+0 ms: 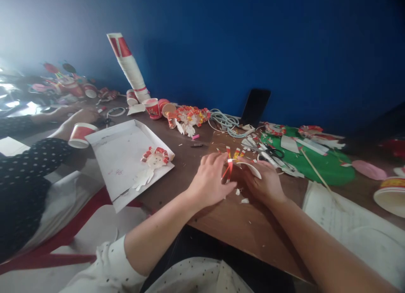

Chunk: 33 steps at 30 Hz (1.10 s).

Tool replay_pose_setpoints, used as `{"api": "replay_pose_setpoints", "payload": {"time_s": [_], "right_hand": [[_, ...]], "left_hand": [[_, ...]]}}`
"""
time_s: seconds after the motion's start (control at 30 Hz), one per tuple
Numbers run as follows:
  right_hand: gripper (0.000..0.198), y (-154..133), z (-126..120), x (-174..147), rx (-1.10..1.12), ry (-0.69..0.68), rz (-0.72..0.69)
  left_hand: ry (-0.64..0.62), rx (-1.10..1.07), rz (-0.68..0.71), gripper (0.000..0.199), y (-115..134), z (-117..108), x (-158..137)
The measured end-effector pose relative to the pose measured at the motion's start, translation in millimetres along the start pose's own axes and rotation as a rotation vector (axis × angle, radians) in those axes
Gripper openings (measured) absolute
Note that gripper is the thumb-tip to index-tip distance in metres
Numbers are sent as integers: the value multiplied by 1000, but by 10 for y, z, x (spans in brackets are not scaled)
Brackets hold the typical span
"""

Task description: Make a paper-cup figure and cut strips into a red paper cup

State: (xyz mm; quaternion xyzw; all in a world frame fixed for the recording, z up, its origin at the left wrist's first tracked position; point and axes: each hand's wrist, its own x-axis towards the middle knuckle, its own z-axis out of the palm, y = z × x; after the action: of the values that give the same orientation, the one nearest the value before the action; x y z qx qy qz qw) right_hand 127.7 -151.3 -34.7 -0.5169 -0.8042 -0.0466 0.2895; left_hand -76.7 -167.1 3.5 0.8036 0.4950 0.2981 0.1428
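Observation:
Between my two hands is a cut paper cup, its side slit into red, yellow and white strips (230, 166) that spread outward. My right hand (265, 181) is wrapped round its white curved part (251, 168). From the other side, my left hand (207, 177) curls its fingers around the strips, with the thumb lower down. Much of the cup is hidden by the hands. Small white paper scraps (244, 200) lie on the brown table just below.
At right are scissors (276, 151), a green sheet (332, 168), a stick (316, 168) and papers (357, 229). A phone (256, 106) leans on the wall beside a coiled cable (224, 120). At left, a co-worker's arm (68, 124) is near a paper cup (81, 135) and a white tray (110, 158).

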Motion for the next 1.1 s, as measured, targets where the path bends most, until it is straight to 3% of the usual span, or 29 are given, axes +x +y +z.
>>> {"api": "replay_pose_setpoints", "payload": {"time_s": [0.07, 0.13, 0.3, 0.37, 0.7, 0.93, 1.1], "right_hand": [[36, 5, -2, -10, -20, -10, -14], [37, 2, -11, -15, -33, -21, -23], [38, -31, -42, -11, -56, -45, -14], [39, -37, -49, -4, -63, -47, -5], [41, -70, -80, 0, -101, -81, -69], [42, -131, -112, -28, -112, -30, -141], [42, -118, -92, -40, -50, -81, -227]], "left_hand": [[-80, 90, 16, 83, 54, 54, 53], [-108, 189, 4, 81, 83, 117, 135], [-167, 320, -23, 33, 47, 186, 332], [-189, 330, 7, 22, -4, 174, 371], [-117, 464, 112, 20, -65, 142, 336], [-70, 570, 293, 19, -167, 203, 346], [-62, 613, 461, 21, -317, 192, 336]]}}
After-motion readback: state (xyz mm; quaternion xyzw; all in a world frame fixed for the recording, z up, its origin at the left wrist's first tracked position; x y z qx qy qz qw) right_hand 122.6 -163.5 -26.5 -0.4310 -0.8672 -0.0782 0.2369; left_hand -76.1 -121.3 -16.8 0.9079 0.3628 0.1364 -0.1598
